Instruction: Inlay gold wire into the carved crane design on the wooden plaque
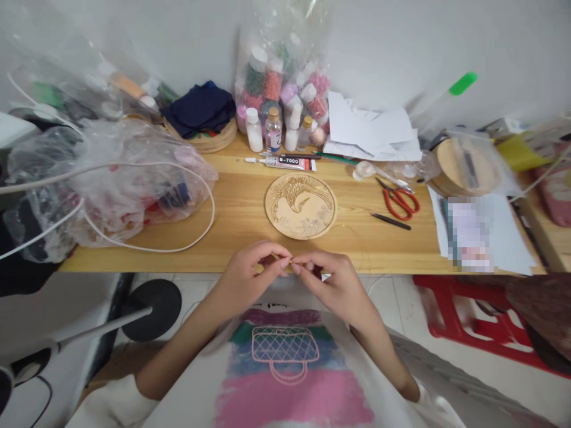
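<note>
Left hand (pixel 250 267) and right hand (pixel 339 283) pinched a small golden piece (pixel 291 260) between their meeting fingertips, just short of the round disc (pixel 307 224); likely light, bendable, easily dropped, best held by opposite ends.

Lt gry wall (pixel 392 47) behind wd tbl (pixel 241 202), red stool (pixel 435 303) on wht tile flr (pixel 401 303).

The golden piece (pixel 291 260) pinched by the left hand (pixel 253 268) and right hand (pixel 338 282) is too small to identify. Pixelation masks an item (pixel 470 234) on the white paper (pixel 511 233), and the view's upper edge cuts off the clear bag (pixel 284 25).
</note>
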Demonstrator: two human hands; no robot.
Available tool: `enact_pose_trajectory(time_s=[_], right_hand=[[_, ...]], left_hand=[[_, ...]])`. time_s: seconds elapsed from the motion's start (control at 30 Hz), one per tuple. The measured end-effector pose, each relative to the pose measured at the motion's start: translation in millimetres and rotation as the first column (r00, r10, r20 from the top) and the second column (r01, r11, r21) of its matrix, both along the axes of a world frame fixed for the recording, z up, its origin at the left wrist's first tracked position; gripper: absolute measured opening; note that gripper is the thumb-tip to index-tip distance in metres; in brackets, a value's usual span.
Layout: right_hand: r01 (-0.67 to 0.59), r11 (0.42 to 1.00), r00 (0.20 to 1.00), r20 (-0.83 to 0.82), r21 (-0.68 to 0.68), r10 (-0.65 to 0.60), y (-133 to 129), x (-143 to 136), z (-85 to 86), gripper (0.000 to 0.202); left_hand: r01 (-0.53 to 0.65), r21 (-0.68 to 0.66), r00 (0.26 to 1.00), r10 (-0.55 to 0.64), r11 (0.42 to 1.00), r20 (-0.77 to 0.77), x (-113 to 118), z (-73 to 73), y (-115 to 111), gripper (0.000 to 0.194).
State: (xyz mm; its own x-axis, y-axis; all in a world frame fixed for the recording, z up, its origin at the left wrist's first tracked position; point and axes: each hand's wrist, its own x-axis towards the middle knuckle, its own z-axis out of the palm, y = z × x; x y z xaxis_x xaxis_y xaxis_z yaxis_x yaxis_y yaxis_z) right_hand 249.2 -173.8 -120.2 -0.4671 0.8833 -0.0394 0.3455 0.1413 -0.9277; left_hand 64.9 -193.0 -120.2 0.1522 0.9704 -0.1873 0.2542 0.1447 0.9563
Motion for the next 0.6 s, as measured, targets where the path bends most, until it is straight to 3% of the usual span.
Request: enact_pose_trajectory(time_s=[0.23,0.6], right_hand=[[0.039,0.993,0.979,-0.192,-0.114,-0.060,-1.5,1.6,2.5,0.011],[0.027,0.986,0.980,-0.189,-0.165,-0.059,-2.3,2.1,-1.6,0.014]], left_hand=[[-0.022,-0.016,0.991,0.024,1.000,0.132,2.4,-2.9,-6.6,0.011],[-0.041,0.031,0.991,0.037,0.999,0.129,4.9,0.6,-7.3,0.009]])
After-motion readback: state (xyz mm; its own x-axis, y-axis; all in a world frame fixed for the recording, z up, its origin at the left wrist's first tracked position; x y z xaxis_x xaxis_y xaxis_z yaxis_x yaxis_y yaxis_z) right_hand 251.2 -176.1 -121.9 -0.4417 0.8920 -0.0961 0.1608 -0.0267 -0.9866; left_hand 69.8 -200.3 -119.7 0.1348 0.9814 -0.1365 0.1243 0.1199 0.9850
